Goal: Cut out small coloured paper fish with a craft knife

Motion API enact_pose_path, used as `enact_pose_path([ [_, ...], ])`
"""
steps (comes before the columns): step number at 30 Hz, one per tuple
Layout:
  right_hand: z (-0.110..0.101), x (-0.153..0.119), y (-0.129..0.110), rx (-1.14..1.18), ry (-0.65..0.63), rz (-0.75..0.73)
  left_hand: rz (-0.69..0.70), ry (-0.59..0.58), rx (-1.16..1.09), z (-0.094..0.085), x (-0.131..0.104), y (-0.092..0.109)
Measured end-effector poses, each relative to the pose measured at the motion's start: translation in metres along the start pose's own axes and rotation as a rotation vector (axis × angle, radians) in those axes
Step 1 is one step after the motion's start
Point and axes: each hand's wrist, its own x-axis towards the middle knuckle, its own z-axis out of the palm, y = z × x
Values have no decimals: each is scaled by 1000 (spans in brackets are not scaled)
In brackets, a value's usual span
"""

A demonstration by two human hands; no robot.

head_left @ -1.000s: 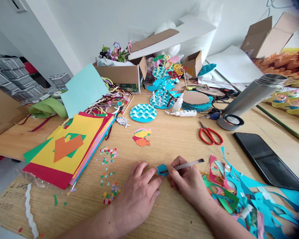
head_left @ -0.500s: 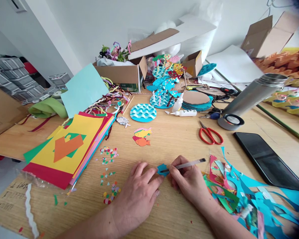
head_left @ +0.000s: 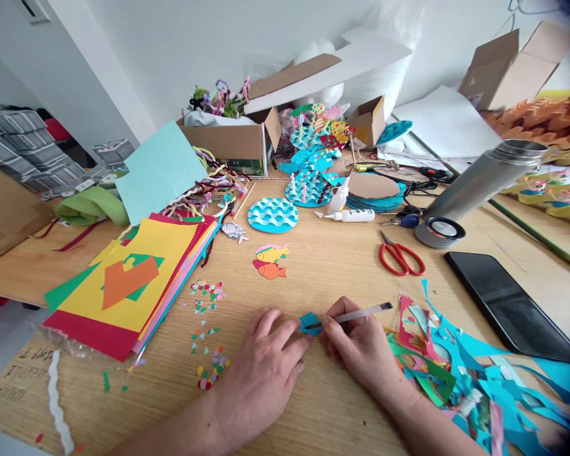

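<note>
Carton [head_left: 223, 140] holds fuzzy stems [head_left: 221, 100]; right grip [head_left: 358, 339] pinching pen [head_left: 368, 312], left grip [head_left: 266, 361] half-open, pinning blue cutout [head_left: 308, 321].

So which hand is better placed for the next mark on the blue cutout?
Likely your right hand: it grips the pen, tip at the blue cutout. Your left hand has no pen; its fingertips are at the cutout's left edge.

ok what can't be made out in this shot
All in the head view:
- Full outline of the blue paper piece: partly covered by the left hand.
- Any mark from the pen, held in the right hand: too small to tell.
- Lower contents of the cardboard box: hidden behind its front wall.
- Near end of the paper scraps: cut off by the bottom edge.
- Lettering at lower left: too small and blurred.
</note>
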Motion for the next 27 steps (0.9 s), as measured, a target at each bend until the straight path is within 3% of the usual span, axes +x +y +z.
enact_pose_path([
  [27,1,1,-4,-35,-4,-7,6,15,8,1,0,0],
])
